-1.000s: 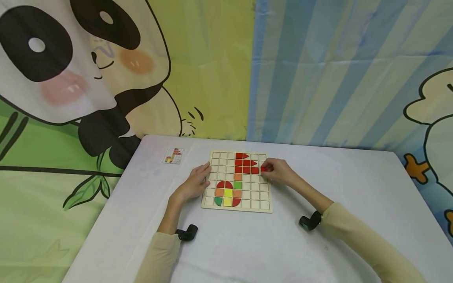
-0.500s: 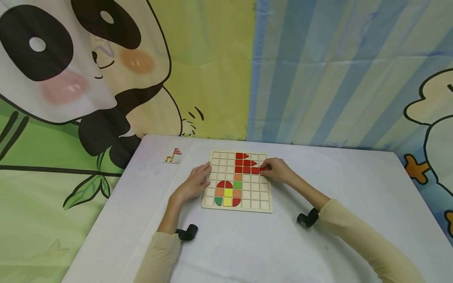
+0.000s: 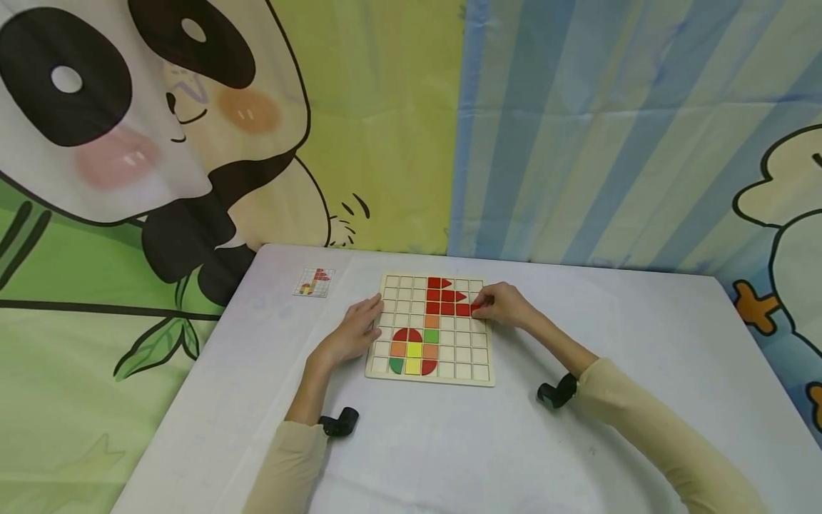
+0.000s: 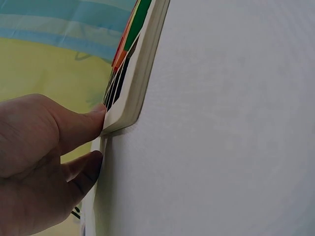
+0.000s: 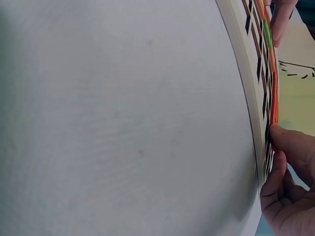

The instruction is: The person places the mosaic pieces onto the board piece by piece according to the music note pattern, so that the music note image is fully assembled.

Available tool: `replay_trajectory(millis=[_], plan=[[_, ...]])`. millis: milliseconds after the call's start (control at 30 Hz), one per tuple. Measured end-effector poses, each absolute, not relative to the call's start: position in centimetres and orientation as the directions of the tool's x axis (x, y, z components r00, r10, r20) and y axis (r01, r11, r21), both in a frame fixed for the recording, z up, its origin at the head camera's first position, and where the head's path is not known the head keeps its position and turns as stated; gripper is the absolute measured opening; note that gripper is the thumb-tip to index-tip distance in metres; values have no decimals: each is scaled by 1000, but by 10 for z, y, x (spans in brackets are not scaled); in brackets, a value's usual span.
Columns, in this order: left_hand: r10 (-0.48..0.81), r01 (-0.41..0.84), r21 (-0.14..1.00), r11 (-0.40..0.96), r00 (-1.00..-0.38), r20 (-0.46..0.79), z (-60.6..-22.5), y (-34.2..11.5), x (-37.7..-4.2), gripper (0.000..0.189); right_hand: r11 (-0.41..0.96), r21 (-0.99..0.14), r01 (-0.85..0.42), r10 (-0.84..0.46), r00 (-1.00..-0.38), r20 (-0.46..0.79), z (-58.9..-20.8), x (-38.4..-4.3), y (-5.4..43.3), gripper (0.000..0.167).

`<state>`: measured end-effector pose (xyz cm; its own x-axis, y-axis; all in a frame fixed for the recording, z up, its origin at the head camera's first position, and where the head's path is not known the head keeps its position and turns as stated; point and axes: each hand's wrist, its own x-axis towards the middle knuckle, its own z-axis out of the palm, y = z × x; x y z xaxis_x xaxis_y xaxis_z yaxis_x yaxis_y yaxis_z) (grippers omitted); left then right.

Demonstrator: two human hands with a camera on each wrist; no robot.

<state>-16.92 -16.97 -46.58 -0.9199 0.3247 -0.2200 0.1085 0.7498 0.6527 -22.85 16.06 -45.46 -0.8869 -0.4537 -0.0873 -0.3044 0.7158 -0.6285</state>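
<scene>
A wooden grid board [image 3: 454, 381] lies on the table, with red, orange, green and yellow tiles set in its cells. My left hand [image 3: 352, 331] rests along its left edge with relaxed fingers; in the left wrist view the thumb [image 4: 81, 125] lies at the rim. Over the right side, my right hand [image 3: 505, 305] pinches a small red tile [image 3: 475, 307] between thumb and index finger, at the right end of the row of red square tiles [image 3: 447, 308]. The fingertips hide most of that tile. Seen from the right wrist, the fingers [image 5: 273, 189] curl close above the grid.
A small pattern card [image 3: 314, 283] with a similar coloured figure lies left of the board. The white table [image 3: 424, 450] reaches to a printed cloth backdrop [image 3: 385, 128] behind it. Black wrist cameras sit on both forearms.
My right hand has shifted slightly left with the red tile, bringing it up against the end of the red row. My left hand and the board have stayed in place.
</scene>
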Motion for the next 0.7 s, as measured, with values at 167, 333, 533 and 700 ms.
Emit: replay_trajectory(millis=[167,333,533,700], plan=[[326,113,651,750,-921,-216,-465,-170,-169,61,717,-639,-277,-419,-905,-79,-454,-225,161,15],[322,116,642,758,-922,-215,-466,-170,-170,61,727,-612,-311,-404,-914,-15,-458,-218,159,14],[314,101,646,757,-923,-224,-466,-169,-170,61,754,-582,-306,-383,-924,-11,-457,-215,156,6],[314,99,650,753,-922,-224,-468,-169,-169,62,763,-584,-277,-375,-925,-52,-454,-213,155,7]])
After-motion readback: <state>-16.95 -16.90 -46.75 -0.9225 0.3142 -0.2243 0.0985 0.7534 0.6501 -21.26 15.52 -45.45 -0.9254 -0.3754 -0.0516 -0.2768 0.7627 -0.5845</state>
